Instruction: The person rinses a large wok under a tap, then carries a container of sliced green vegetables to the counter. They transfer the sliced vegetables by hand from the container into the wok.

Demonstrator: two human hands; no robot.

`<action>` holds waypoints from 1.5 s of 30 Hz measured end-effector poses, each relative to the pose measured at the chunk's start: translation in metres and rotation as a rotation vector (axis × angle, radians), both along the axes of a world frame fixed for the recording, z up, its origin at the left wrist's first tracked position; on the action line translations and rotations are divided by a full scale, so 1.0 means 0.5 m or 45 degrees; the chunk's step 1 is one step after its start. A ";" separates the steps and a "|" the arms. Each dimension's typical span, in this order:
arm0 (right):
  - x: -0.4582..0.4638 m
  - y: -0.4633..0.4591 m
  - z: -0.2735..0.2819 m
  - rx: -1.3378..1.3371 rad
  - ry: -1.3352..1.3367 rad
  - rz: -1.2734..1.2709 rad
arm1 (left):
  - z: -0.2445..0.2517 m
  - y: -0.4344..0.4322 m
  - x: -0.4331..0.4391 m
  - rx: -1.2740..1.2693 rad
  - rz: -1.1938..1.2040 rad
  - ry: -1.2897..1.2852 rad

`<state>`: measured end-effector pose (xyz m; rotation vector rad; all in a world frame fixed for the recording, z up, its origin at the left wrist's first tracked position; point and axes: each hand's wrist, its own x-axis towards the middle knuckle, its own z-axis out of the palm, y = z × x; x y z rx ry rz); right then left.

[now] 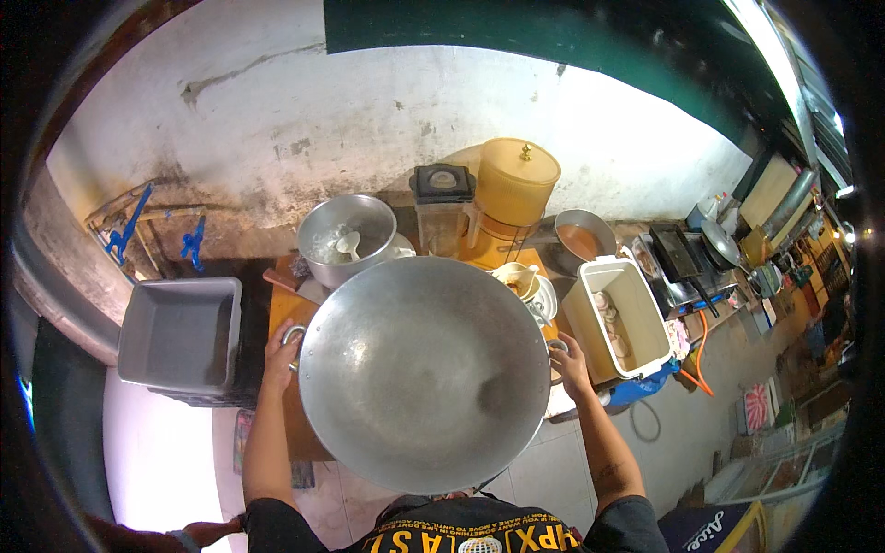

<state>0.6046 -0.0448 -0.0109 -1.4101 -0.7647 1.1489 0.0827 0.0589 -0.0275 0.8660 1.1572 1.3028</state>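
A large empty metal wok (422, 373) is held level before my chest, over the near part of a wooden table (285, 432). My left hand (280, 356) grips its loop handle on the left rim. On the opposite side my right hand (572, 363) grips the other loop handle. Beyond the wok stands a deep metal pot (314, 252) with a white spoon (348, 243) and whitish contents. To the right of the pot are a blender (442, 207) and a yellowish ribbed container (517, 183) with a lid. Pale dishes (546, 301) sit close to the wok's right rim.
At the left is an empty grey plastic tub (180, 339). A cream bin (639, 311) with pale pieces inside stands right, beside a pan of brownish liquid (581, 238). Farther right are a stove (695, 304) and an orange hose (704, 359). A wall runs behind the table.
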 end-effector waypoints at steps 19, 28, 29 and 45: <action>-0.108 -0.262 -0.012 -0.517 -0.186 0.005 | 0.089 0.251 0.463 0.527 -0.117 1.546; -0.223 -0.357 0.000 -0.513 0.011 0.555 | 0.070 0.382 0.641 0.079 -0.361 2.106; -0.233 -0.356 -0.011 -0.454 -0.006 0.583 | 0.064 0.389 0.642 0.074 -0.377 2.106; -0.258 -0.335 -0.050 -0.177 0.091 0.392 | 0.002 0.434 0.675 0.153 -0.145 1.910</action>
